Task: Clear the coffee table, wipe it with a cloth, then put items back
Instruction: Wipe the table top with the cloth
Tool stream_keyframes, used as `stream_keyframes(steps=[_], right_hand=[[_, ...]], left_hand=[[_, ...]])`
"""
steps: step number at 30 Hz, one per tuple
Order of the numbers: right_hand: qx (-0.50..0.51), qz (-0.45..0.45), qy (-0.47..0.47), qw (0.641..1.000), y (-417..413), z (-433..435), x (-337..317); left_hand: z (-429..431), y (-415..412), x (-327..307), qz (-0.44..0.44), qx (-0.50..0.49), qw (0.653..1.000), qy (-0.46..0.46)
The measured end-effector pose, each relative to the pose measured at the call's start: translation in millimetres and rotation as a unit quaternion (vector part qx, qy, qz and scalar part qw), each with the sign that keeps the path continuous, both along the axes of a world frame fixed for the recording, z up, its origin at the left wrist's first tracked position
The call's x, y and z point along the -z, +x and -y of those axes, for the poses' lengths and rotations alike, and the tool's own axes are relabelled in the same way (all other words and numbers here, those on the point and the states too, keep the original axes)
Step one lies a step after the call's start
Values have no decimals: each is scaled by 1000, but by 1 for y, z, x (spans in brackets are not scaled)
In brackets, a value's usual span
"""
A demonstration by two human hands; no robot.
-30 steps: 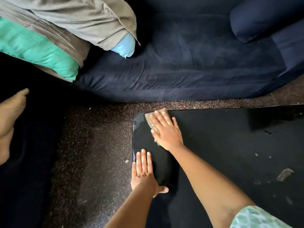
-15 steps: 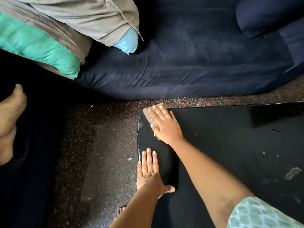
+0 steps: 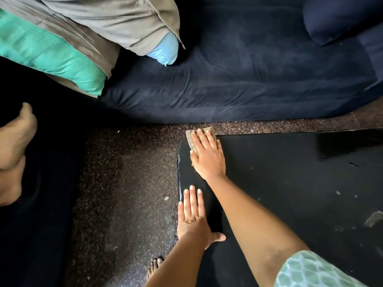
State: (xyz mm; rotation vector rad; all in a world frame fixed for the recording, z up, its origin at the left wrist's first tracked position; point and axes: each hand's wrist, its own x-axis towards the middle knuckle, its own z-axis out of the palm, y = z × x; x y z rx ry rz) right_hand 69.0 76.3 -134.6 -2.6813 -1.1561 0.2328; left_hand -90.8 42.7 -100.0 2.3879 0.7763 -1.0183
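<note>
Glossy black coffee table (image 3: 290, 183) fills the lower right of the view, seen from above, with nothing standing on it. The person's right hand (image 3: 208, 157) lies flat, fingers straight and close together, pressing a small tan cloth (image 3: 190, 140) onto the table's far left corner; the cloth's edge pokes out past the fingertips and over the rim. The left hand (image 3: 191, 216) rests palm down on the table's left edge, fingers straight and together, thumb spread out, holding nothing and seemingly bracing. Pale smudges (image 3: 374, 218) and specks show on the right part of the top, well apart from the cloth. Beyond the table lie a speckled brown floor (image 3: 124, 183) and a dark blue sofa (image 3: 248, 83) with green and grey cushions (image 3: 62, 52). This looks like the wiping step: table cleared, items not yet put back. The next move likely calls for sweeping the cloth rightward with steady pressure toward those smudges
</note>
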Motion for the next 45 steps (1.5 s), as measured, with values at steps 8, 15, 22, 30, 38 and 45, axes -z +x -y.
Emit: stream_keyframes(steps=[8,15,22,30,38,45], right_hand=[[-358,17,-56,932,27,37,1],[-157,-35,-25,987,6,-2,-10],[-290,-18,-33,956,-1,6,-9],[-313,-18,15,950,-65,69,-3],[-257,-188,54,946,-93,92,-38],[-55,-283,7,958,4,71,-102]], left_hand=[[-16,-63,27,390,-105,913,-46],[-33,-85,21,295,-556,740,-236],[-40,-46,2,285,-637,626,-349],[-52,-52,6,311,-713,558,-289],[-57,-41,0,317,-682,584,-305],[-57,-21,-5,315,-635,635,-308]])
